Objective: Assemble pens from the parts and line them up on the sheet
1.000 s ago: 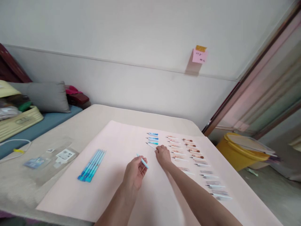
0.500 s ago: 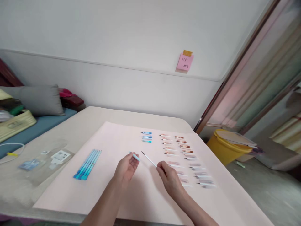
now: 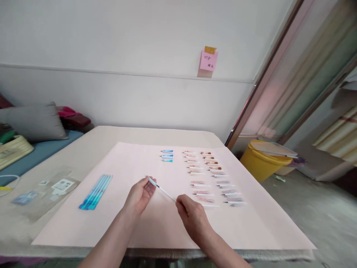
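Observation:
Between the thumb and fingers of my left hand [image 3: 141,193] is a light blue pen barrel [image 3: 152,181], pointing down to the right. My right hand [image 3: 192,212] pinches the back end of a thin white pen refill [image 3: 166,194]. The refill's dark front end meets the barrel's open end; how far it reaches inside I cannot tell. Left of my hands lie several blue pens [image 3: 96,191] side by side. Beyond my hands are blue pen parts with refills [image 3: 167,156]. Rows of pink, brown and grey pen parts with white refills [image 3: 201,184] lie to the right.
A pale pink sheet [image 3: 156,234] covers much of the cream-topped table [image 3: 111,136]. Clear plastic packaging [image 3: 55,193] lies on the left. A yellow bin [image 3: 259,160] stands on the floor at the right. A pink note [image 3: 208,61] hangs on the wall.
The refill in my right hand has moved left, and its tip, apart from the barrel before, now meets the barrel's end. The camera view has shifted slightly.

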A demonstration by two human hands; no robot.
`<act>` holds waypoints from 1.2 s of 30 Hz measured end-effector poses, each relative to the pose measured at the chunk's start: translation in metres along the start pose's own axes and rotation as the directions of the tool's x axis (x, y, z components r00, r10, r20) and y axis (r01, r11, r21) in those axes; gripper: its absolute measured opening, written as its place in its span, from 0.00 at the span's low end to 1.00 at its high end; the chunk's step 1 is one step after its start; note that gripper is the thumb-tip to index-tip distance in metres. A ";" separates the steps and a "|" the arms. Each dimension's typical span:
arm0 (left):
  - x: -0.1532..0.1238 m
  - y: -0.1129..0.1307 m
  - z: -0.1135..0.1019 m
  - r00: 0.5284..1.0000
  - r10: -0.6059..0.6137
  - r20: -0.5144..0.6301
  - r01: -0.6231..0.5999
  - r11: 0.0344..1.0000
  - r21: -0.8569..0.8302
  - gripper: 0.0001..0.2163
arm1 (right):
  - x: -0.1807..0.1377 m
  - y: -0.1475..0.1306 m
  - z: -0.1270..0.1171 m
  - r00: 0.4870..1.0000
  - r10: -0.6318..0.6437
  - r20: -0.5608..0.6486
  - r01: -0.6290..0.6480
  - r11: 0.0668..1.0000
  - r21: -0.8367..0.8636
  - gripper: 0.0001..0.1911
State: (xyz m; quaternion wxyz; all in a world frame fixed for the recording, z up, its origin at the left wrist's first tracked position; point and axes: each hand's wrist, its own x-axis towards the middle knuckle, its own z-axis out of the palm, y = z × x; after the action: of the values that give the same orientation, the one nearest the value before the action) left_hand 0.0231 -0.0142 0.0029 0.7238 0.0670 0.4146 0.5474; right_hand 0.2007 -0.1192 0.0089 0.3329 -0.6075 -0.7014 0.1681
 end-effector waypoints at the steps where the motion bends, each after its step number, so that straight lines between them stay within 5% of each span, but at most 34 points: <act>1: -0.001 -0.003 0.001 1.000 0.008 0.017 -0.008 1.000 0.019 0.00 | 0.000 0.001 0.000 1.000 0.000 -0.003 0.000 1.000 -0.008 0.09; 10: -0.022 -0.020 0.011 0.977 0.144 0.157 -0.170 0.971 0.168 0.03 | 0.002 0.006 -0.003 0.999 0.029 0.017 -0.029 1.000 -0.007 0.10; 18: -0.050 -0.056 0.017 0.951 0.043 0.307 -0.129 0.956 0.264 0.09 | 0.001 0.015 0.010 0.990 0.144 0.009 -0.143 0.974 0.174 0.09; 28: -0.057 -0.055 0.016 0.916 -0.050 0.399 -0.066 0.960 0.273 0.10 | 0.001 0.013 0.019 0.950 0.305 0.070 -0.302 0.837 0.457 0.05; 36: -0.041 -0.050 0.009 0.963 -0.076 0.257 0.023 0.979 0.204 0.06 | 0.002 0.012 0.026 0.955 0.288 0.071 -0.284 0.814 0.507 0.10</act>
State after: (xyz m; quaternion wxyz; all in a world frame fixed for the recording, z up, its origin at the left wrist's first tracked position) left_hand 0.0638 -0.0648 0.0029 0.7756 0.2010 0.3689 0.4711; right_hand 0.1921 -0.1101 -0.0166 0.4563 -0.5962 -0.5305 0.3936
